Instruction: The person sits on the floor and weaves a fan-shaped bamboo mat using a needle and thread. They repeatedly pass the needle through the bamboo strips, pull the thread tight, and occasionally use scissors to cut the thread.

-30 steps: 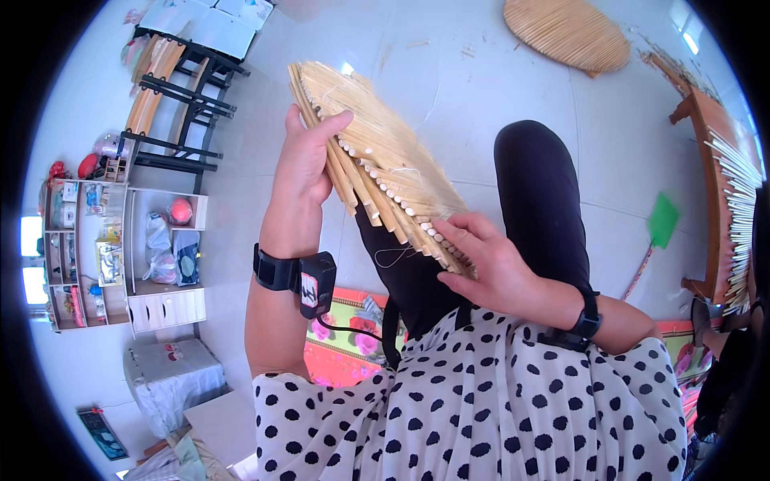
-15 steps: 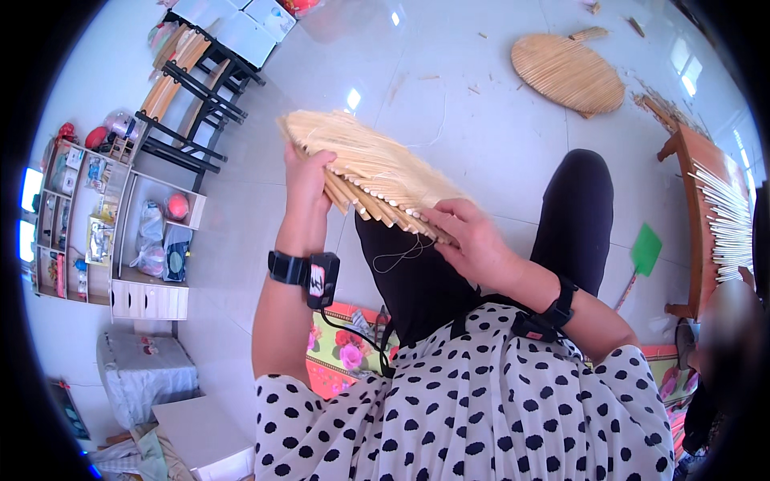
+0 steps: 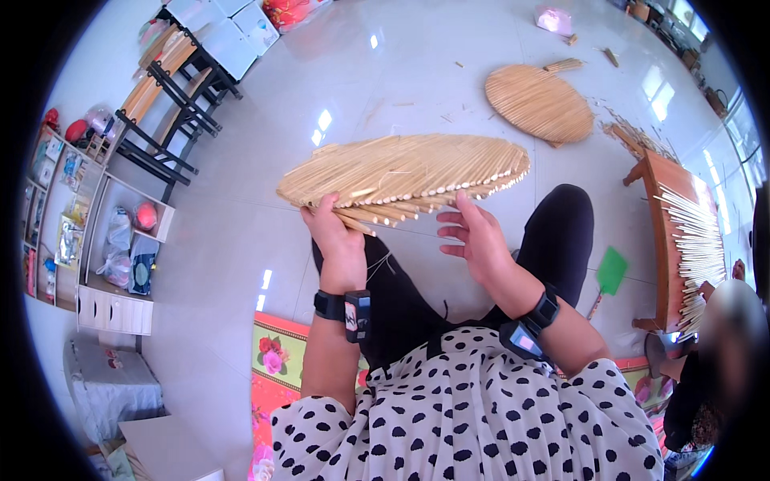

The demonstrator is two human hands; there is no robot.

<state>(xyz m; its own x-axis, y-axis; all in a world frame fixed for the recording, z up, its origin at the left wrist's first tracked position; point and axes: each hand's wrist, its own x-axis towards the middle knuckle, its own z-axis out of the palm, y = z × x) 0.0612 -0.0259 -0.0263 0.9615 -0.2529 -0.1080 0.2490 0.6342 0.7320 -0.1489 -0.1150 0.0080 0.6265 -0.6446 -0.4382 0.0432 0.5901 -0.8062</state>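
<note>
A shiny pale tiled floor (image 3: 233, 248) spreads between a shelf unit (image 3: 116, 311) on the left and an orange-brown wooden table (image 3: 654, 228) on the right, with a round stick mat (image 3: 539, 104) lying on it farther off. Above the person's legs is another oval-looking stick mat (image 3: 401, 164), loose sticks jutting below its near edge, where the left hand (image 3: 335, 240) pinches it and the right hand (image 3: 480, 239) has fingers spread, its thumb at the rim, contact unclear. The left wrist device (image 3: 358, 315) bears a small label, too small to read.
</note>
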